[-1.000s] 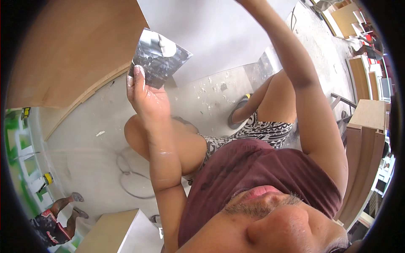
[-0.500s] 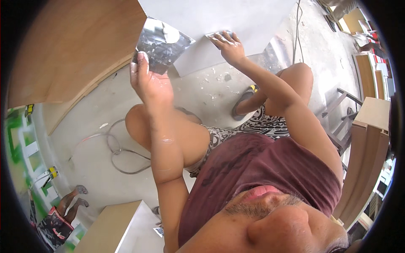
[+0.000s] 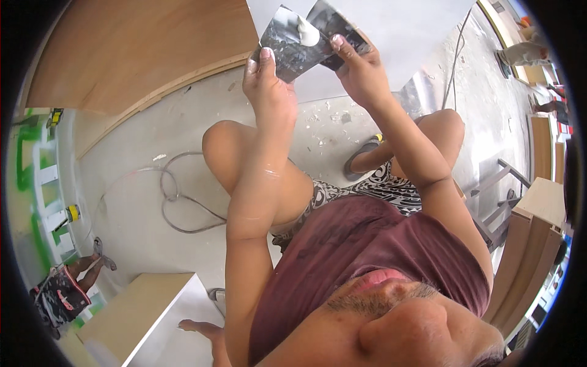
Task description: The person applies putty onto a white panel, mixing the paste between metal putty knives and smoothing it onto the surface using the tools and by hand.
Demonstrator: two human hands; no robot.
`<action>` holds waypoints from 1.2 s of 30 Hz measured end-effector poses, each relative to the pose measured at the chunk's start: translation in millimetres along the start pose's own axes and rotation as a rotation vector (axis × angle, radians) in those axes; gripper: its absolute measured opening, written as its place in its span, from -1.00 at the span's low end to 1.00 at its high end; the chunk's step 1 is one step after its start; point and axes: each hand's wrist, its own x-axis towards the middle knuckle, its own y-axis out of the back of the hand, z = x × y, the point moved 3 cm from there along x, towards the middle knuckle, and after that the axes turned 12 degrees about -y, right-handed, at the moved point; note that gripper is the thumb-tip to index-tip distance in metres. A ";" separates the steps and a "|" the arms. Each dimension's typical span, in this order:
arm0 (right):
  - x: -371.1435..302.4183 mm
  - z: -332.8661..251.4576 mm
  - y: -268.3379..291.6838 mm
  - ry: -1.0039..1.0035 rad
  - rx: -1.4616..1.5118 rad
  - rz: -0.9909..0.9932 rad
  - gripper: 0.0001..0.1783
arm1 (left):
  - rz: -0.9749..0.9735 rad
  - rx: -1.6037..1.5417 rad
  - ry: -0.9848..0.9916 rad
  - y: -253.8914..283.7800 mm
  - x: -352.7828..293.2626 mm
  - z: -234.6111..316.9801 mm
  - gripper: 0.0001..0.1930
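My left hand [image 3: 270,88] grips a flat, shiny metal scraper plate [image 3: 282,52], thumb on its face. A dollop of white putty [image 3: 309,33] sits on this plate's upper right. In my right hand [image 3: 365,73] is a second metal scraper plate [image 3: 333,23], pinched between thumb and fingers. Both plates are smeared, and their near edges meet or overlap in front of a white panel [image 3: 416,43]. White residue shows on my left thumb.
A large brown wooden panel [image 3: 147,55] rises at the far left. A looped hose [image 3: 195,231] lies on the floor by my left knee. A pale box-like cabinet [image 3: 137,312] stands at lower left, with another person [image 3: 64,293] beyond. Wooden pieces [image 3: 526,244] stand at right.
My right hand has lifted its scraper plate off the white panel and brought it left against the plate in my left hand. The view has shifted, and a bare foot appears at the lower left.
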 end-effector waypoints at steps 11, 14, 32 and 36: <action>-2.2 -71.9 43.5 0.100 -0.400 0.140 -0.60 | 0.009 0.110 -0.109 -4.6 10.1 5.2 -0.82; 0.5 -80.3 36.9 0.062 -0.537 -0.056 -0.63 | 0.029 0.114 -0.058 -3.4 12.7 3.8 -0.80; -14.1 -6.7 17.0 -0.236 -0.435 -0.162 -0.63 | -0.093 0.537 -0.038 26.5 -40.8 10.2 -0.61; 2.1 -49.1 21.2 0.146 -0.329 -0.052 -0.70 | 0.035 0.447 0.074 55.8 -76.3 24.1 -0.57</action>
